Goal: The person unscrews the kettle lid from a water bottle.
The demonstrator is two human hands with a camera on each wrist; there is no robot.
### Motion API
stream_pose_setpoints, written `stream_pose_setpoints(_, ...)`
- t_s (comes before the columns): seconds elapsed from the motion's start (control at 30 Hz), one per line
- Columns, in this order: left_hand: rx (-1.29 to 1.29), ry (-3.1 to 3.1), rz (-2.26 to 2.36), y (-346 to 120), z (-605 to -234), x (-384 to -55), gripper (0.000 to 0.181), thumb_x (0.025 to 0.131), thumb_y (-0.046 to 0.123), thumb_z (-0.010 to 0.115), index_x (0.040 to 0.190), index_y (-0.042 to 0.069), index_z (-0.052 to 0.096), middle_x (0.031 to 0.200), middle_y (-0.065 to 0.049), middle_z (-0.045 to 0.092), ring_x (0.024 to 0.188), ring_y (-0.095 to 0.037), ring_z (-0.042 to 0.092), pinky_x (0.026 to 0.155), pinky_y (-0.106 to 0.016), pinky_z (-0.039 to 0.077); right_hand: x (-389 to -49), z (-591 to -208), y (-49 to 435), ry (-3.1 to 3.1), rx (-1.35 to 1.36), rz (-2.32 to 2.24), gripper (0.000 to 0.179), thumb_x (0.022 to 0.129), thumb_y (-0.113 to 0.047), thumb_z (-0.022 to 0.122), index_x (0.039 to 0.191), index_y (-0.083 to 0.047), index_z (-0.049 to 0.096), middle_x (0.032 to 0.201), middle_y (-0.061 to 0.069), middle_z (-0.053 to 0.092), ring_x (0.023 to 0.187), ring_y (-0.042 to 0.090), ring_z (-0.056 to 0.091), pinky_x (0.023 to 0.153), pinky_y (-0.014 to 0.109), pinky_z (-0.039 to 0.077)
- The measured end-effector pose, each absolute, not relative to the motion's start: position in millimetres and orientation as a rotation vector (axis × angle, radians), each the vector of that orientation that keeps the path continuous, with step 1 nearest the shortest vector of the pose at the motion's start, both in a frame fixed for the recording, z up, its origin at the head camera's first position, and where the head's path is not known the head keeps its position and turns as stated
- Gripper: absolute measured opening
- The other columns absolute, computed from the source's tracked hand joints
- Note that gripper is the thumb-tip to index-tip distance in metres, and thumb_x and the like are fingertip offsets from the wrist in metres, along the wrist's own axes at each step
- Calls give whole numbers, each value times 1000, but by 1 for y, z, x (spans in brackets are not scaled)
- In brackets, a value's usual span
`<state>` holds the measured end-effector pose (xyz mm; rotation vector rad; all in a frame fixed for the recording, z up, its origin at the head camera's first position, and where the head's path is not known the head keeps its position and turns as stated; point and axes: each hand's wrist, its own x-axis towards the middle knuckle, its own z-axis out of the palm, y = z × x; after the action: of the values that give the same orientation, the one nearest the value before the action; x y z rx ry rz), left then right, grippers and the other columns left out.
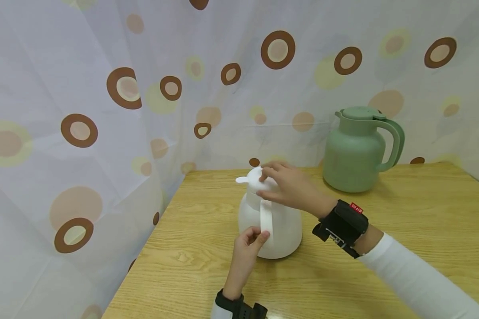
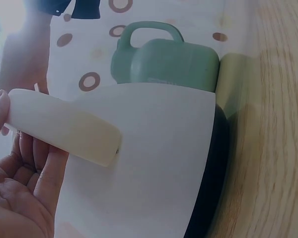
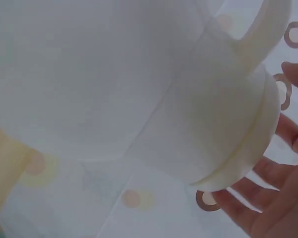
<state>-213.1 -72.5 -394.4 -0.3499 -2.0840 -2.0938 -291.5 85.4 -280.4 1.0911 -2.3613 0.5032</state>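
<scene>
A white thermal jug point(image 1: 285, 230) stands upright on the wooden table, its handle point(image 1: 266, 217) towards me and a small spout tab jutting left at the top. My left hand point(image 1: 249, 248) pinches the lower part of the handle; in the left wrist view the thumb lies on one side of the handle point(image 2: 64, 126) and the fingers on the other. Up at the domed lid point(image 1: 255, 179), my right hand point(image 1: 291, 186) has its fingers curved round the edge. The right wrist view shows those fingers point(image 3: 243, 206) along the lid's rim point(image 3: 248, 153).
Further back on the right stands a green thermal jug point(image 1: 353, 155), its handle pointing right. Behind the wooden table point(image 1: 191, 248) hangs a pale sheet point(image 1: 231, 35) printed with circles; it also covers the left side.
</scene>
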Motion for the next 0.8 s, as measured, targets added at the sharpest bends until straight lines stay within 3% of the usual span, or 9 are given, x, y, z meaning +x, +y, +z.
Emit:
stream_pose_setpoints(0.13, -362, -2072, -2110, -72, -394, -213, 25, 88, 18, 64, 94, -6, 61, 81, -1, 55, 76, -11, 50, 71, -25, 39, -288, -280, 76, -2329, 1026, 447, 31, 79, -32, 72, 91, -9, 55, 92, 10, 57, 79, 24, 53, 61, 33, 43)
stream_pose_setpoints(0.3, -361, -2073, -2105, -72, -395, -213, 25, 88, 18, 63, 94, -6, 61, 81, -1, 55, 76, -11, 50, 72, -25, 39, -289, -283, 70, -2321, 959, 421, 35, 77, -35, 75, 88, -10, 54, 85, 8, 56, 69, 20, 50, 56, 30, 42)
stream_pose_setpoints(0.63, -362, -2070, -2089, -72, -394, -213, 25, 88, 17, 63, 93, -8, 60, 80, -1, 54, 74, -11, 49, 69, -24, 39, -293, -290, 70, -2252, 983, 527, 31, 75, -24, 77, 86, -8, 53, 85, 7, 54, 72, 21, 48, 56, 31, 41)
stream_pose_setpoints(0.8, -366, -2086, -2067, -72, -394, -213, 26, 88, 18, 63, 92, -8, 61, 80, -1, 55, 74, -10, 50, 70, -24, 39, -300, -293, 79, -2251, 1078, 665, 35, 75, -19, 76, 100, -4, 57, 91, 5, 55, 75, 20, 52, 61, 31, 44)
